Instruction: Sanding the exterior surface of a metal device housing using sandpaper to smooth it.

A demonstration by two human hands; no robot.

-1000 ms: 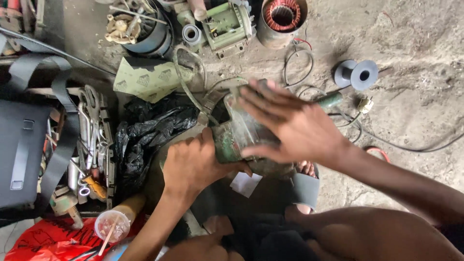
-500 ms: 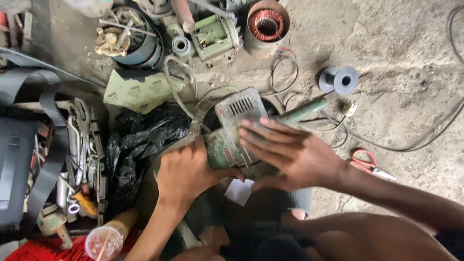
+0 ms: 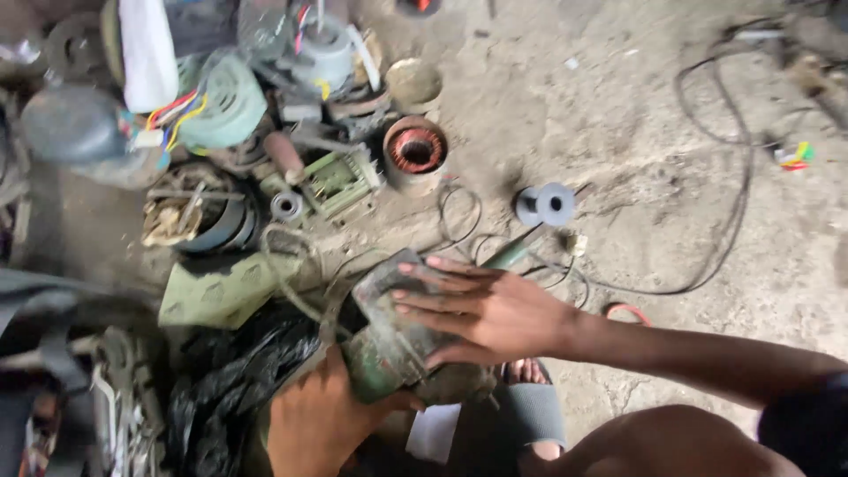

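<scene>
Workshop floor: left hand (image 3: 320,415) grips green motor (image 3: 402,349) from below, right hand (image 3: 481,311) flat on top w/ fingers spread; copper coil (image 3: 415,152) nearby.

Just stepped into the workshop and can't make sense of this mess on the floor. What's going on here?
A person sitting on the concrete floor holds a grimy green motor housing in both hands. The left hand grips it from below; the right hand lies flat across its top, fingers spread. Around it lie a copper-wound stator, a grey spool, loose black cable and a black plastic bag.
</scene>
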